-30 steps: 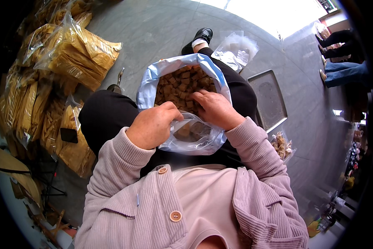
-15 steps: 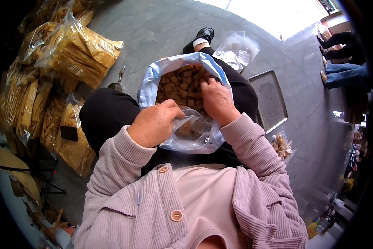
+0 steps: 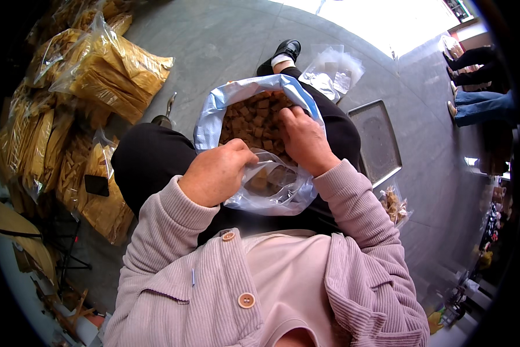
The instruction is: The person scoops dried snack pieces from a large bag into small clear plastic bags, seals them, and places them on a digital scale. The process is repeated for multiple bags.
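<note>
Brown cubes (in bag), grey floor around

Blown-out glare at upper right, hands softly lit, fisheye-bent edges

Floor grey, seam lines visible. Left side: heap of clear bags with yellow-brown sheets, metal-handled tool near it. Right side: flat clear bags, shallow metal tray, small bag of brown pieces near tray.

Grey tiled floor; white glare upper right.
</note>
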`<state>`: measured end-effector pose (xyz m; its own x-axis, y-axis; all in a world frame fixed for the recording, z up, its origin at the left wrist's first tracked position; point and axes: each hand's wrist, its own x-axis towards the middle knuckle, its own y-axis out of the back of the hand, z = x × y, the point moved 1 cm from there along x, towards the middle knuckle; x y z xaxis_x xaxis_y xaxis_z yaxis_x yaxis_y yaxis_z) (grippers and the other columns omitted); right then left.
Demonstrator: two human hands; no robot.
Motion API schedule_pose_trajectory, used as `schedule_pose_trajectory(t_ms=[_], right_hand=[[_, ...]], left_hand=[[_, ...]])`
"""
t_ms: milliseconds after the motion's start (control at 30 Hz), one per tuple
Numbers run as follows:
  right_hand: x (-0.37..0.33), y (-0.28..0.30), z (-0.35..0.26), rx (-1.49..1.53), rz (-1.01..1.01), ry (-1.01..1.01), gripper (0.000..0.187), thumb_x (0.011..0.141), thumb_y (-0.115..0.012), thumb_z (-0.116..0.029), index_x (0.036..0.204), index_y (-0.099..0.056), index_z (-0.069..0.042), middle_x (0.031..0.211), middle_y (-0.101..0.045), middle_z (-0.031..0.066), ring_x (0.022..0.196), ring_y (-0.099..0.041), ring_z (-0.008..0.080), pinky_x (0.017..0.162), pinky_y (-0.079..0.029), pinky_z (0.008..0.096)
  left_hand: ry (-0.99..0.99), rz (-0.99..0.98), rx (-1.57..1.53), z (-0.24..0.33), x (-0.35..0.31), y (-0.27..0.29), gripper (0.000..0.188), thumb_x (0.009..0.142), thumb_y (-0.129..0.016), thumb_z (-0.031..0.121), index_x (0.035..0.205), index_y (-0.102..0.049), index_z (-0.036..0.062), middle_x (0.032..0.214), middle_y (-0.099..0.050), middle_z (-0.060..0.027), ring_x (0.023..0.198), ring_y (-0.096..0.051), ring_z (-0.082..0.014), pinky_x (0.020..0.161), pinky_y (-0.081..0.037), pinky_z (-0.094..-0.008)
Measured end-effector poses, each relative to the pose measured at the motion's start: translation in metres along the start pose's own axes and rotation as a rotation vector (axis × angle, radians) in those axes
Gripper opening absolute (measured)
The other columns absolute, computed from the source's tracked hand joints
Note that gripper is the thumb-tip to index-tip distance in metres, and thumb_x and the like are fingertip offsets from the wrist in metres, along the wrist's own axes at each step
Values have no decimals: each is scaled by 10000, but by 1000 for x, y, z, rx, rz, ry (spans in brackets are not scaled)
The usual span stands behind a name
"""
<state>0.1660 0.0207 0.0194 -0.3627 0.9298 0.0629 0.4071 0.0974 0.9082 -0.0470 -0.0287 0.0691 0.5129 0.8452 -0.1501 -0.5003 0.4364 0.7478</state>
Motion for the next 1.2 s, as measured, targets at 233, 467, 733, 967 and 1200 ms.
schedule_pose_trajectory(t_ms=[233, 467, 733, 967, 1200], right_hand=[[-7, 34, -2, 1364, -29, -135, 240, 926, -732, -109, 1143, -693, -13, 992, -729, 48, 869, -690, 85, 759, -567, 213], [-18, 53, -24, 944, -127, 168, 258, 914, -740, -127, 1137, -694, -6, 979, -723, 87, 855, -716, 133, 722, -592, 248], [-19, 52, -5, 735, -670, 64, 203, 908, -699, -117, 1098, -693, -47, 885, -718, 76, 803, -681, 143, 740, -556, 335], [26, 13, 11, 696, -228, 49, 217, 951, -688, -187, 1100, -685, -30, 1010, -710, 88, 912, -699, 223, 795, -572, 335], [15, -43, -31, 203, -233, 570, 544, 807, -736, -298, 1313, -568, -190, 1505, -407, 118, 1301, -500, 337, 1033, -463, 476]], left_hand=[[30, 43, -37, -3, 1, -3, 259, 890, -611, -15, 1126, -699, 41, 1111, -635, -105, 926, -680, -316, 822, -559, -378], [34, 56, -59, 6, 3, 3, 279, 894, -601, -17, 1157, -682, 30, 1155, -635, -114, 968, -683, -323, 841, -562, -390], [90, 195, -144, -5, 3, 7, 334, 837, -544, -122, 1104, -699, 5, 1112, -668, -129, 911, -698, -292, 800, -563, -357], [-45, -125, -156, 8, 0, 8, 328, 789, -553, -139, 1022, -726, 14, 1082, -693, -111, 859, -694, -280, 792, -565, -340], [-122, -138, -246, 3, -3, 9, 319, 793, -567, -132, 995, -747, 36, 1063, -699, -94, 871, -694, -264, 790, -561, -341]])
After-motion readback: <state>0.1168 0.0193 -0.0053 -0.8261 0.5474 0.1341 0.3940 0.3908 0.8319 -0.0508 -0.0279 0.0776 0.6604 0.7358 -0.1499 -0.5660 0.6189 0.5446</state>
